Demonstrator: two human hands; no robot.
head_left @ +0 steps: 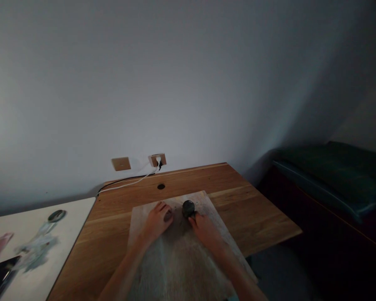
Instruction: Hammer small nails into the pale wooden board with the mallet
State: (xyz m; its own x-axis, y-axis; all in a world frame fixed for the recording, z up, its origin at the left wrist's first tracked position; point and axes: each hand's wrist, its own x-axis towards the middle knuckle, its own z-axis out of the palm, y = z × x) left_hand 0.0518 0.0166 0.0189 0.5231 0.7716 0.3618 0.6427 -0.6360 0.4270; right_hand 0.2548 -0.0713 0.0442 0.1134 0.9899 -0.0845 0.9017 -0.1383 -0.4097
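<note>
A greyish, worn board (pixel 175 259) lies on the wooden table, and both hands are over its far part. My right hand (pixel 203 228) has its fingers at the near edge of a dark, round, lump-like object (pixel 188 208) and appears to grip it there. What the object is made of cannot be told in this dim light. To its left, my left hand (pixel 157 219) is curled, with the fingers bent inward. A small brownish patch shows inside its grasp, too blurred to name. A gap separates the two hands.
The wooden table (pixel 263 213) has a round cable hole (pixel 161 186) near the wall. A white cable (pixel 128 184) runs to a wall socket (pixel 158 160). At left, a white table (pixel 72 225) holds a roll of tape (pixel 57 215) and crumpled plastic (pixel 39 248).
</note>
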